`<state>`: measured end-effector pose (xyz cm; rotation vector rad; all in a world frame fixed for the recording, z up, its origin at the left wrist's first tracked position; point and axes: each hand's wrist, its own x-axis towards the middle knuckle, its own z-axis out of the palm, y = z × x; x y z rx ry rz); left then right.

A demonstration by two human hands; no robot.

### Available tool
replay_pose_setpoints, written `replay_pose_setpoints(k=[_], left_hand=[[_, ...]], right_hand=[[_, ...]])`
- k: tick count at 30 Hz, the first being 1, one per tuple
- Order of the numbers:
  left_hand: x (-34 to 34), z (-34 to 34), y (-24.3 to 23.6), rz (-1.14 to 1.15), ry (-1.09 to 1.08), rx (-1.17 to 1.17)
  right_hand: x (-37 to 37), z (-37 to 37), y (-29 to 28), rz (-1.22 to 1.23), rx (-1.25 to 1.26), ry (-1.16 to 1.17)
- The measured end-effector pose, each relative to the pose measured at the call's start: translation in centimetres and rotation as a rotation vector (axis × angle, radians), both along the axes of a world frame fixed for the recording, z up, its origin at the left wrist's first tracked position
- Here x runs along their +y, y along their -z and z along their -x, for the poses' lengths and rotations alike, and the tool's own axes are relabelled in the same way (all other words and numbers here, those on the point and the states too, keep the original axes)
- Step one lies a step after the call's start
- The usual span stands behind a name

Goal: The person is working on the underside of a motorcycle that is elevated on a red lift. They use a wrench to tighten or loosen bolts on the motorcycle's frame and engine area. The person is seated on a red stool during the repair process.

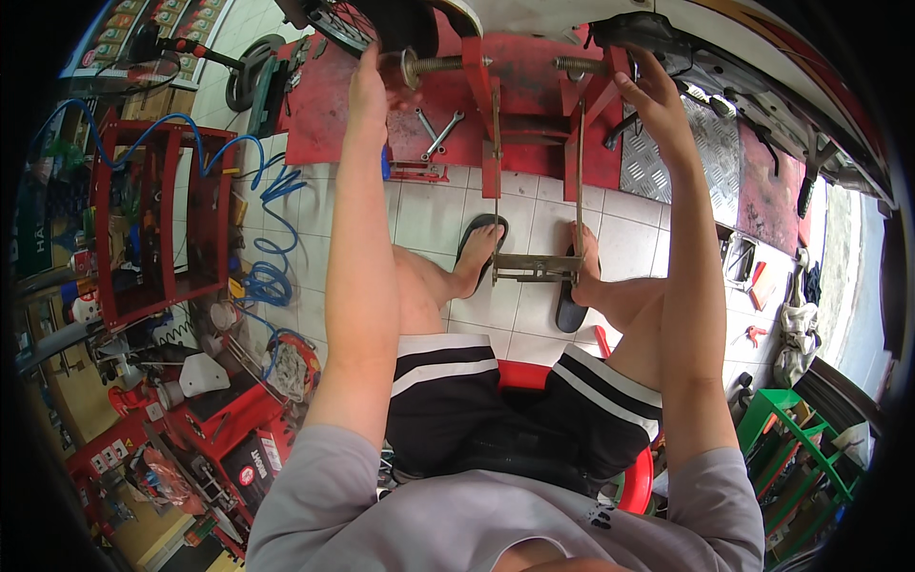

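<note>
A red metal clamp stand (493,100) rises in front of me, with a threaded screw through each of its two arms. At the outer end of the left screw (448,64) sits a round metal knob (410,69). My left hand (365,91) is beside that knob, its palm turned inward and its fingers partly hidden and smeared by motion. My right hand (660,103) is at the right arm of the stand, near the right screw (578,65). Its thumb lies against the red metal and its fingers curl behind, partly hidden. A flat metal crossbar (536,265) links two rods between my feet.
Two crossed wrenches (441,133) lie on the red platform (329,119). A spoked wheel (338,27) and motorcycle parts (639,30) are close beyond my hands. A blue coiled hose (267,281) and red rack (138,224) stand left, a green rack (770,424) right.
</note>
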<state>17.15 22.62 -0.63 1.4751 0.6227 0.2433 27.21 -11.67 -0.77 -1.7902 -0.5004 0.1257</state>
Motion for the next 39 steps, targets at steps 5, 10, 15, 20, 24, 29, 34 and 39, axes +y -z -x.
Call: replay_pose_setpoints(k=[5,10,15,20,24,29,34,39], left_hand=[[-1.3,0.1,-0.9,0.047,0.027,-0.075],[-0.1,0.1,-0.5,-0.103,0.120,0.207],[-1.5,0.0,-1.0,0.063,0.045,0.019],[0.1,0.1,-0.1,-0.004,0.081,0.111],[-1.7,-0.2,-1.0,0.016,0.023,0.006],[0.3,0.1,-0.5,-0.045,0.119,0.154],[-1.2,0.0,-0.7,0.025,0.067,-0.014],[-1.6,0.1,-1.6,0.145,0.121,-0.045]], right_hand=[[-0.3,-0.1,0.2,0.010,0.005,0.003],[-0.1,0.0,0.0,0.012,0.013,0.002],[-0.4,0.0,0.1,0.025,-0.007,0.019],[-0.1,0.0,0.0,0.031,0.021,0.017],[-0.3,0.0,0.1,0.032,0.016,0.021],[-0.1,0.0,0.0,0.024,0.013,0.015],[-0.2,-0.1,0.2,0.014,0.008,0.005],[-0.3,0.1,0.0,-0.004,0.021,0.011]])
